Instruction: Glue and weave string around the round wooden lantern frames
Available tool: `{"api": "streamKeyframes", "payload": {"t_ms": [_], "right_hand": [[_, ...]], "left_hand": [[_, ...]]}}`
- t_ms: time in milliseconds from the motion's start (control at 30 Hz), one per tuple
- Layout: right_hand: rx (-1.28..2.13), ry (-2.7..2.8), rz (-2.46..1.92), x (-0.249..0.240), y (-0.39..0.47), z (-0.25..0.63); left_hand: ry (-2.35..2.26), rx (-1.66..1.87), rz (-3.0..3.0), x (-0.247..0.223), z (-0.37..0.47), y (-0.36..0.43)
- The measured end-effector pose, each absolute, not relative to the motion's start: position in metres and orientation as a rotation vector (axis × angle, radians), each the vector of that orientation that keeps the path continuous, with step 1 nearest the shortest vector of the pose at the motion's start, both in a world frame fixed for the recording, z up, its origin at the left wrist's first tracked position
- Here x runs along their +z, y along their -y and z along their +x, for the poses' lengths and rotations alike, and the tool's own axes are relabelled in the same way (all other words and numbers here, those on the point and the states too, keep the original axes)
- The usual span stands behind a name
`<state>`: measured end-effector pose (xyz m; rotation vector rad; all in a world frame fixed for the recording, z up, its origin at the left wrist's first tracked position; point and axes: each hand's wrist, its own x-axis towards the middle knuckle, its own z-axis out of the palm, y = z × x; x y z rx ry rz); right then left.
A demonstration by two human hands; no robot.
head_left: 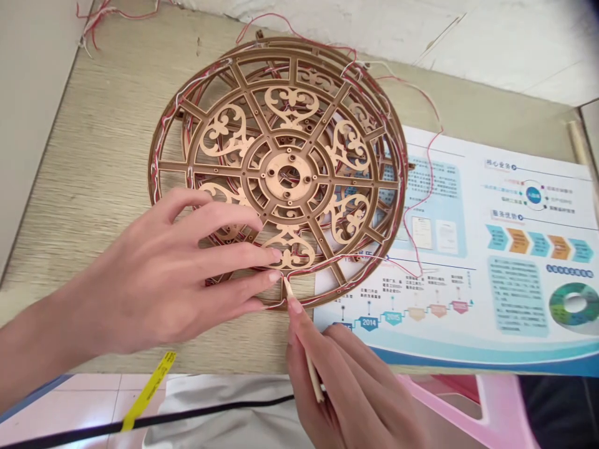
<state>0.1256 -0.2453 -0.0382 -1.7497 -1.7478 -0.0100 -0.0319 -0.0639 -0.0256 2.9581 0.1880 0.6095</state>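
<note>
A round brown openwork frame point(321, 149) with scroll ornaments lies on the table, on top of at least one similar frame. Thin red and white wires point(322, 265) run along its rim channel. My left hand point(187, 268) rests over the frame's lower left with its fingers stretched out, fingertips at the rim near the wires. In my right hand point(346, 386) is a thin pale wooden stick point(312, 374), gripped like a pen. Its tip meets the wires at the lower rim, right beside my left fingertips. The lower frame is mostly hidden.
A printed paper sheet point(468, 299) lies under the frames' right side. Loose wire point(428, 187) loops over it, and a wire bundle point(96, 25) lies at the back left. A white wall point(468, 37) bounds the table's back. A black cable with a yellow tag point(150, 393) crosses below the front edge.
</note>
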Motion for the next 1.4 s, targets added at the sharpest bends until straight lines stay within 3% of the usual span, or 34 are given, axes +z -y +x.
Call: {"api": "streamKeyframes", "payload": {"t_ms": [1400], "right_hand": [[-0.047,1.825,-1.736,-0.0437,0.2493,0.1286]], "left_hand": [[-0.245,0.561,3.02,-0.0299,-0.0342,0.0681]]}}
